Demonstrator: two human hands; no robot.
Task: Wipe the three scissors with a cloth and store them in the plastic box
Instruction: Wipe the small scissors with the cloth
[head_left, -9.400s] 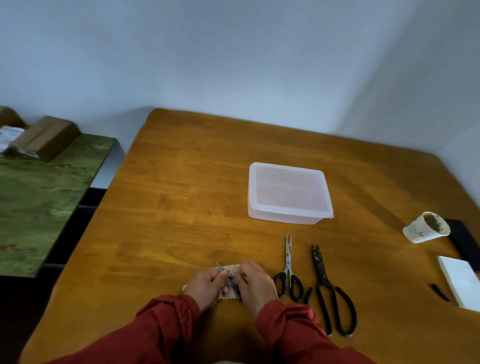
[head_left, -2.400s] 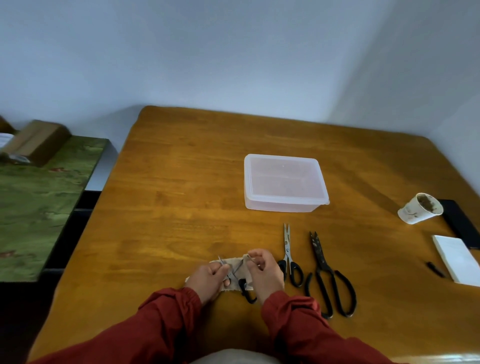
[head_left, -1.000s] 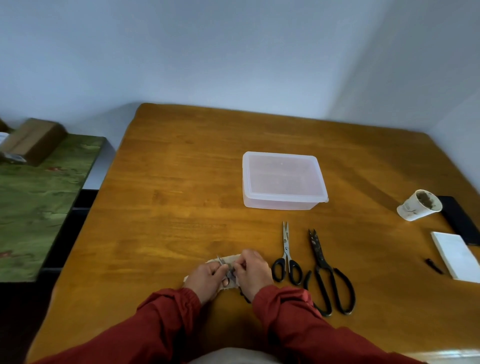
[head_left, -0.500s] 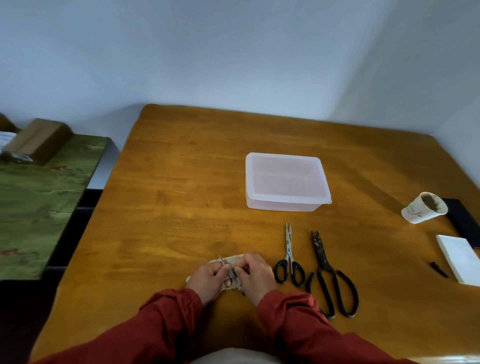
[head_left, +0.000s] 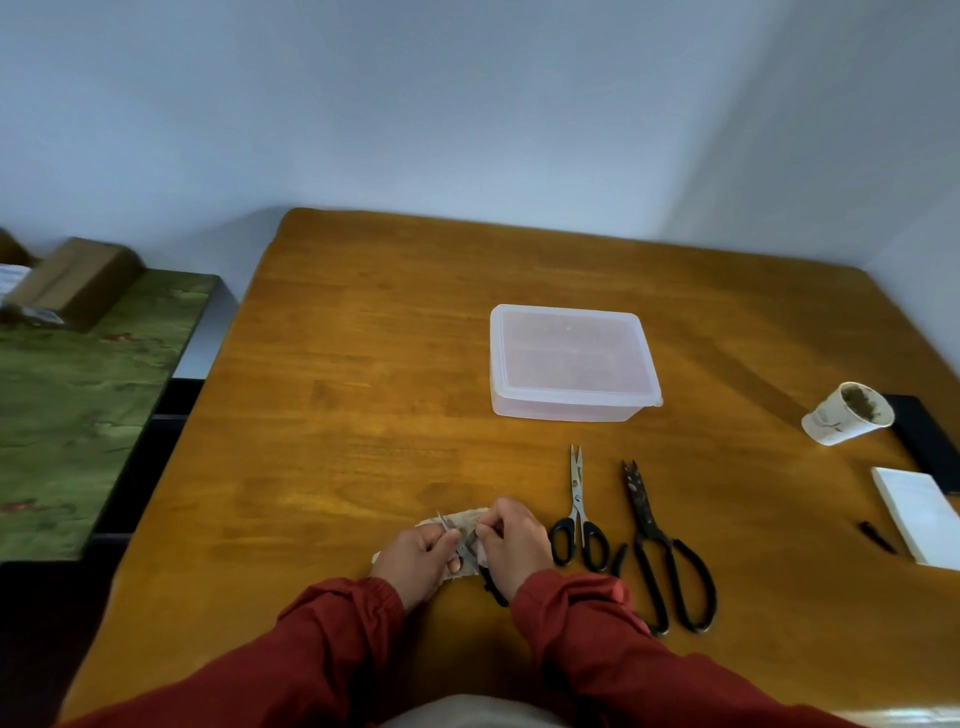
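Observation:
Near the table's front edge both my hands work on a small pair of scissors (head_left: 464, 550) lying over a beige cloth (head_left: 460, 521). My left hand (head_left: 422, 558) grips one blade together with the cloth. My right hand (head_left: 511, 543) pinches the other blade, and a black handle sticks out below it. To the right lie a medium pair of scissors (head_left: 577, 514) with black handles and a large, dirty black pair (head_left: 655, 545). The translucent plastic box (head_left: 571, 364) stands beyond them with its lid on.
A stained paper cup (head_left: 845, 414) lies on its side at the right, beside a black flat object (head_left: 924, 441), a white pad (head_left: 917, 514) and a small black piece (head_left: 877, 536). A green-covered surface (head_left: 78, 405) with a cardboard box (head_left: 78, 280) stands off to the left.
The small scissors' blades are spread a little again between my hands, after being closed half a second ago. The other scissors and the box have not moved.

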